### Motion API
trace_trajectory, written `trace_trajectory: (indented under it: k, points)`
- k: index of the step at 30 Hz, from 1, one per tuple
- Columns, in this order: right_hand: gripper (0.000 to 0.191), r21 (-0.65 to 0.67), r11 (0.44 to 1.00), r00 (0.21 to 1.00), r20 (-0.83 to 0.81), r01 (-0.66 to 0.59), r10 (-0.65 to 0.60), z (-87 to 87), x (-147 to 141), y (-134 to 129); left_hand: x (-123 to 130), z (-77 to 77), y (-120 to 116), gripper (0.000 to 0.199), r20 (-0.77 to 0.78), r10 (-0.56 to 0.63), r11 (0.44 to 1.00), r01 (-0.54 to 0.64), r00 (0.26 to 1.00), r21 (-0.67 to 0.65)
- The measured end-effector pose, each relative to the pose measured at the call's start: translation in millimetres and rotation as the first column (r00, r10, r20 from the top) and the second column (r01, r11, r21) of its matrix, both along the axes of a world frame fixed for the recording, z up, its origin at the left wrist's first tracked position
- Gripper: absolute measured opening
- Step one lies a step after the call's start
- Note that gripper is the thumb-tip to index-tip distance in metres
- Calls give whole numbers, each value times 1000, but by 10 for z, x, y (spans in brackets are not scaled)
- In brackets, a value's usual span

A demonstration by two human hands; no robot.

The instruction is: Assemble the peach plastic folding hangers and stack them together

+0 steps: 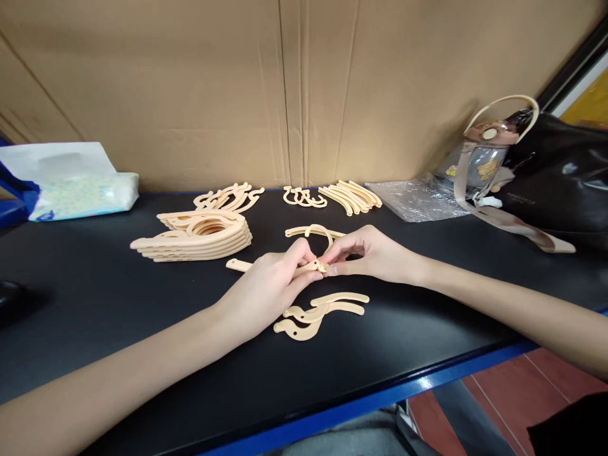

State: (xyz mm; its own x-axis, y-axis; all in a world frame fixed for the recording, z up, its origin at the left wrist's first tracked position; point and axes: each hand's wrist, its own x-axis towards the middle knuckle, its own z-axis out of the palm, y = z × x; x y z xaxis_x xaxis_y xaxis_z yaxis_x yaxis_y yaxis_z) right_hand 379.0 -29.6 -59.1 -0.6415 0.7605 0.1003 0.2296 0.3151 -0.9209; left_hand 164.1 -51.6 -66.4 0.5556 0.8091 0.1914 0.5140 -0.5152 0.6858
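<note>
- Left hand (270,275): thumb and forefinger gripping a pale bar (237,265) above the table (403,354).
- Right hand (375,256): fingertips pinched on the bar's right end; whether they also hold the hook (327,234) just beyond is hidden.
- Risk: small joint, fingers crowding it; a skewed push could slip the bar loose or strain its end.
- Risk: a dropped part might get lost among the look-alike front pieces (300,332).
- Count: one bar held, one bar (295,232) behind the hands, one hook beside it.
- Front: two holed, rounded ends and two slim tails; overlap hides the joins.
- Back: one stack of frames (209,249), about five layers; roughly four loose hooks (304,201); strips (355,197), perhaps seven.
</note>
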Motion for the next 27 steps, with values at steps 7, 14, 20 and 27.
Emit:
trace_trajectory:
  k: [7, 14, 20, 27]
  points:
    - [18, -31, 999, 993, -114, 34, -37, -23, 10, 59, 8, 20, -1, 9, 10, 30, 992, -31, 1000, 122]
    - [18, -144, 990, 985, -174, -6, -19, -64, 19, 100, 21, 30, -34, 6, 20, 17, 995, -19, 1000, 94]
    - [15, -180, 983, 978, -210, -25, -13, -51, 25, 103, -2, 9, -33, 6, 116, -6, 1000, 5, 993, 11]
    - [13, -178, 982, 975, -224, -57, 16, -62, 27, 108, -8, 5, -35, 6, 115, -22, 1000, 20, 993, 15]
